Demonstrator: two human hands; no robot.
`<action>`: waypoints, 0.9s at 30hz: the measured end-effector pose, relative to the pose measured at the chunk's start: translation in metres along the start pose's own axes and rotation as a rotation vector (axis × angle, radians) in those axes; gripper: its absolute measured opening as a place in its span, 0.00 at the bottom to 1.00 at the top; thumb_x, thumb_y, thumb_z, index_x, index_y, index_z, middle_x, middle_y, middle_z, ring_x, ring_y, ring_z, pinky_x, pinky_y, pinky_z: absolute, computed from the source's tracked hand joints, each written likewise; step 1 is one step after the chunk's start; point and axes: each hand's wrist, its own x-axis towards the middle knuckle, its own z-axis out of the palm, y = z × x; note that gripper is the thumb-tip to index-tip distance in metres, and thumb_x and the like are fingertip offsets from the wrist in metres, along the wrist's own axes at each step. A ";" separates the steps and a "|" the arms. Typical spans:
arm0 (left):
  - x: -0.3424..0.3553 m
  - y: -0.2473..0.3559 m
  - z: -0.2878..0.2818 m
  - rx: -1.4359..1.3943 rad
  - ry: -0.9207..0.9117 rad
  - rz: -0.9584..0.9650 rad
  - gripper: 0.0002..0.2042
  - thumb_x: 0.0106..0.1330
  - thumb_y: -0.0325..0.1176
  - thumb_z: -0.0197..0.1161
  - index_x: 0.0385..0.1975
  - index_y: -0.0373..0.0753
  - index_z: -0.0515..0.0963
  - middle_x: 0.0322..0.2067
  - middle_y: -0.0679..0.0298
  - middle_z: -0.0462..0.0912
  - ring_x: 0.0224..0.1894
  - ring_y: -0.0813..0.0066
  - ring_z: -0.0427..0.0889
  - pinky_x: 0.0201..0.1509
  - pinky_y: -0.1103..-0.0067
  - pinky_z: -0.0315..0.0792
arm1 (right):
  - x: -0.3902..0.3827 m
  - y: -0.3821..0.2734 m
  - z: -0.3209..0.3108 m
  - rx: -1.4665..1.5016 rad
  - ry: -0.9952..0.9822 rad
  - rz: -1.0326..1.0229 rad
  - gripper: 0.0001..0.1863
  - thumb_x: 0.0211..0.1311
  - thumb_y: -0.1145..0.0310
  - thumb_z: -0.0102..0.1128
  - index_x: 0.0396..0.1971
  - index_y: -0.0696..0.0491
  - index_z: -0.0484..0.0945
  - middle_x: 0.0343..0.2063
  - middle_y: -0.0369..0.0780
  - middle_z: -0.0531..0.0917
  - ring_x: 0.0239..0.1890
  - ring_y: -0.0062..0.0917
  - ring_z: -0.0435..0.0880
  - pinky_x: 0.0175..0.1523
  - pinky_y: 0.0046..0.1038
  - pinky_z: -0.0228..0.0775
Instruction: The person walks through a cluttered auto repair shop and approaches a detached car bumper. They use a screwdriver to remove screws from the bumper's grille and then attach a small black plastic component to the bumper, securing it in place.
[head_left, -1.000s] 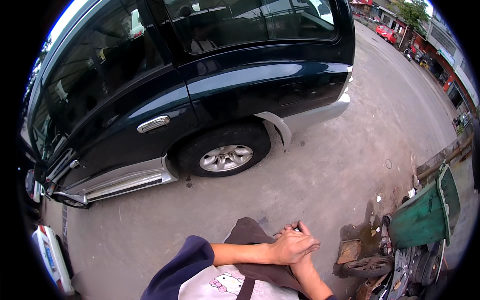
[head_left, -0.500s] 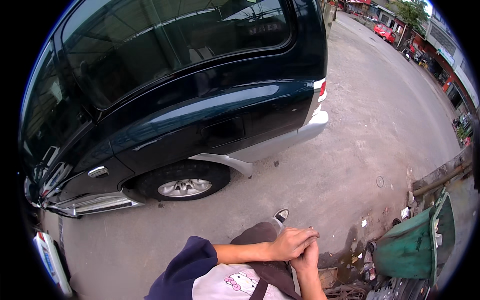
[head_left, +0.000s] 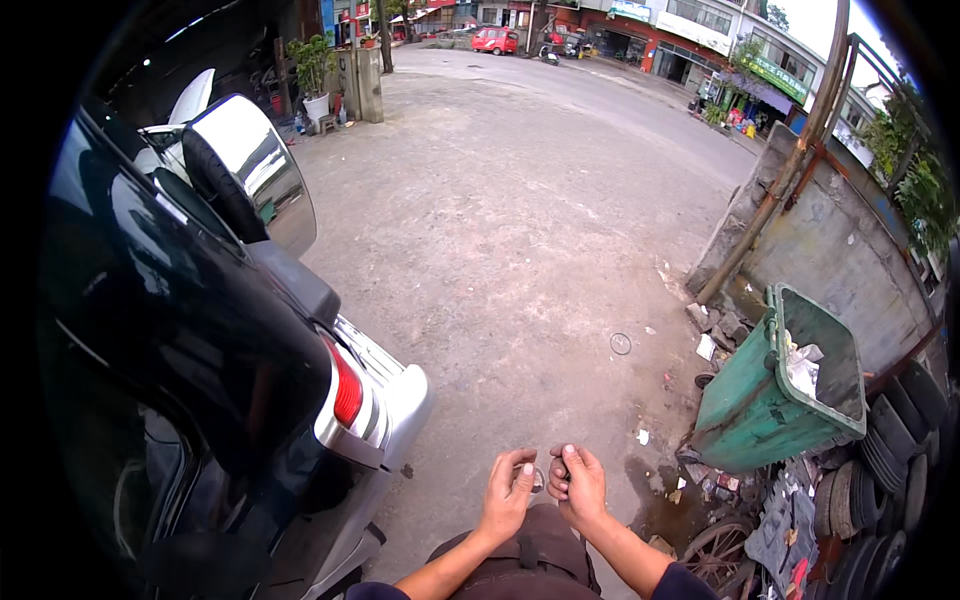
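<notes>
Both hands are low in front of me, a small gap apart, over my dark trousers (head_left: 510,562). My left hand (head_left: 508,492) is loosely curved, its thumb apart from the bent fingers, and I see nothing in it. My right hand (head_left: 580,485) is closed, the thumb against the curled fingers. A small dark spot shows between them, too small to name. Part of a shoe (head_left: 538,480) appears between the hands. Nearby on the left is the back corner of a dark car with a red tail light (head_left: 346,388) and a silver bumper (head_left: 405,410).
A spare wheel cover (head_left: 255,170) juts from the car's rear. On the right stands a green bin (head_left: 740,415) holding rubbish, with old tyres (head_left: 850,500) and litter beside it. A concrete wall (head_left: 830,240) rises behind. Concrete ground (head_left: 500,250) stretches toward a road with a red van (head_left: 495,40).
My view has swung right, from the car's side to its rear corner and the yard. My hands, touching before, have come apart.
</notes>
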 end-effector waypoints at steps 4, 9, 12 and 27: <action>0.106 -0.046 0.007 -0.881 -0.017 -0.617 0.21 0.76 0.46 0.42 0.50 0.33 0.71 0.47 0.53 0.78 0.50 0.60 0.77 0.58 0.67 0.71 | 0.104 -0.029 0.024 -0.453 -0.032 -0.328 0.13 0.72 0.64 0.51 0.36 0.59 0.77 0.23 0.36 0.77 0.25 0.15 0.74 0.29 0.19 0.65; 0.265 -0.046 0.026 -1.008 0.098 -0.721 0.22 0.74 0.48 0.40 0.46 0.34 0.71 0.43 0.51 0.77 0.49 0.57 0.76 0.58 0.66 0.71 | 0.256 -0.048 0.054 -0.878 -0.093 -0.474 0.12 0.70 0.65 0.52 0.40 0.58 0.78 0.32 0.43 0.83 0.38 0.29 0.82 0.44 0.29 0.72; 0.355 -0.070 0.012 -1.086 0.038 -0.597 0.19 0.71 0.47 0.45 0.43 0.35 0.72 0.42 0.52 0.77 0.49 0.54 0.76 0.58 0.63 0.70 | 0.354 -0.067 0.079 -1.003 -0.080 -0.578 0.18 0.60 0.58 0.62 0.41 0.58 0.80 0.30 0.41 0.83 0.34 0.28 0.82 0.38 0.30 0.73; 0.730 -0.134 -0.094 -1.212 0.132 -0.526 0.22 0.68 0.54 0.47 0.40 0.40 0.75 0.40 0.60 0.78 0.44 0.61 0.76 0.51 0.66 0.72 | 0.687 -0.160 0.230 -0.994 -0.418 -0.889 0.09 0.63 0.72 0.54 0.41 0.57 0.75 0.35 0.45 0.77 0.42 0.40 0.77 0.48 0.35 0.67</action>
